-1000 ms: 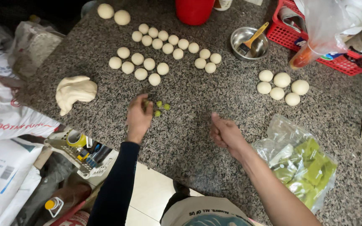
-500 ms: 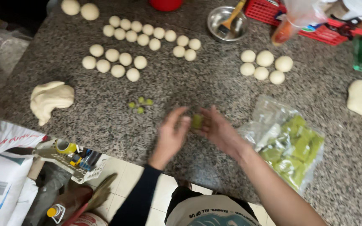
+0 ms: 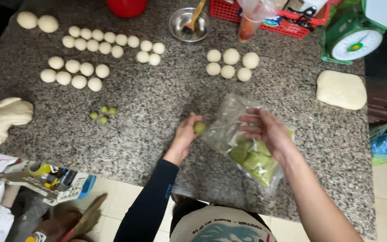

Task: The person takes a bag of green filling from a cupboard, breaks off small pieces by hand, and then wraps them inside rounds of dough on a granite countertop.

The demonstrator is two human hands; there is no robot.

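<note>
Green ball (image 3: 199, 128) gripped in left hand (image 3: 188, 131); right hand (image 3: 265, 131) open (fingers spread) over plastic bag (image 3: 247, 152)

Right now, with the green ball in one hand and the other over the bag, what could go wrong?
1. The green ball sits only at the fingertips of the left hand, so it might slip onto the counter.
2. The right hand hovers over the plastic bag, which lies near the counter's front edge; a tug could drag it off.
3. The four small green balls lie loose and could roll.
</note>
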